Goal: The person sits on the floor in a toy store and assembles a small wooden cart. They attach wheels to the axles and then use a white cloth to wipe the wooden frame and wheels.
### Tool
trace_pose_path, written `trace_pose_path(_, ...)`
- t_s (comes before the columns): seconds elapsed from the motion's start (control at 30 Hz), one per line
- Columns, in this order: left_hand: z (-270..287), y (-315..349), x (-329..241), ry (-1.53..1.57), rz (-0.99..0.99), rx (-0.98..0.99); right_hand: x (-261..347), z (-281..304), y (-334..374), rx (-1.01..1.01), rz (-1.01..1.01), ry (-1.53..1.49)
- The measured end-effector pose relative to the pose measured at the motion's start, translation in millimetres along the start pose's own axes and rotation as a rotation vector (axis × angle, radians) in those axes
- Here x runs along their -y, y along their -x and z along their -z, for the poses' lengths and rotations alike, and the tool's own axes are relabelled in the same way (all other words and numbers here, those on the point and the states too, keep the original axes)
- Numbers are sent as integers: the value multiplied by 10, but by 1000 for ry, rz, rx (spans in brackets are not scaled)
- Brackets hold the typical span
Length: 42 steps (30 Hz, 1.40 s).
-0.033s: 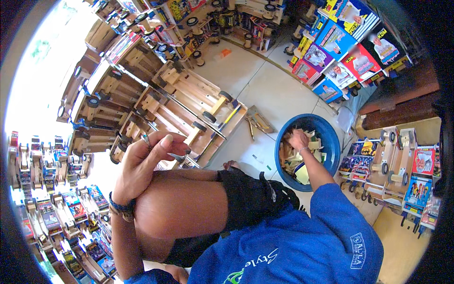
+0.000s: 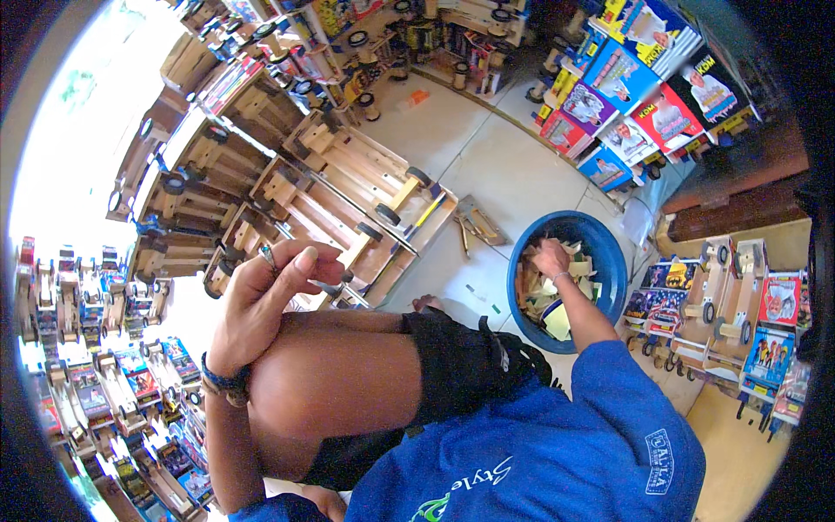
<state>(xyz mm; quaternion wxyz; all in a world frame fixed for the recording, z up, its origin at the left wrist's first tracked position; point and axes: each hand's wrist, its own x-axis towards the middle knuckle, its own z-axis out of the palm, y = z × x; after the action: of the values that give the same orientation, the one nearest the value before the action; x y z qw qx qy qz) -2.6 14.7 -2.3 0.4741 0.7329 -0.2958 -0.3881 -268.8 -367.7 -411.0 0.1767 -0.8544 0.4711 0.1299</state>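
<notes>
My right hand reaches down into a round blue tub, and its fingers are hidden among the scraps. Pale cream, tan and greenish flat pieces fill the tub. Above my bent knee, my left hand hangs in the air with loosely bent fingers and the thumb out; I see nothing in it. It wears a ring and a dark wristband. Beyond that hand lie upturned wooden toy trucks with black wheels.
Wooden toy trucks with printed panels are stacked at the far right; more trucks stand right of the tub. Rows of small trucks fill the left side. A flat wooden piece with pliers-like handles lies on the tiled floor.
</notes>
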Motion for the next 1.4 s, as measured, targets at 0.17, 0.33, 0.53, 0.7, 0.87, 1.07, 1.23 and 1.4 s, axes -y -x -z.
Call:
trace_pose_path(0.17, 121, 268, 111, 56, -58, -169, -1, 271, 162, -41, 48, -337)
trace_pose_path(0.33, 284, 819, 269, 137, -95, -412, 126, 842, 383, -164, 141, -494)
trace_pose_path(0.53, 38, 1170, 706, 426, -149, -629, 739, 1306, 439, -256, 437, -617)
trace_pose_path(0.7, -438, 955, 1108, 791, -145, -762, 1654, 1290, 430, 62, 606, -718)
trace_pose_path(0.87, -885, 199, 1610, 701, -77, -959, 3145, 1311, 540, 887, 746, -673)
trace_pose_path(1.07, -723, -189, 2437, 788, 68, -970, 4334, 981, 1029, 1012, 1106, -282)
trace_pose_path(1.23, -486, -145, 2847, 746, 178, -1049, 4687, 563, 1031, 1113, 979, -178)
trace_pose_path(1.4, -313, -97, 3094, 737, 90, -1068, 4942, 161, 1080, 1097, 823, -153)
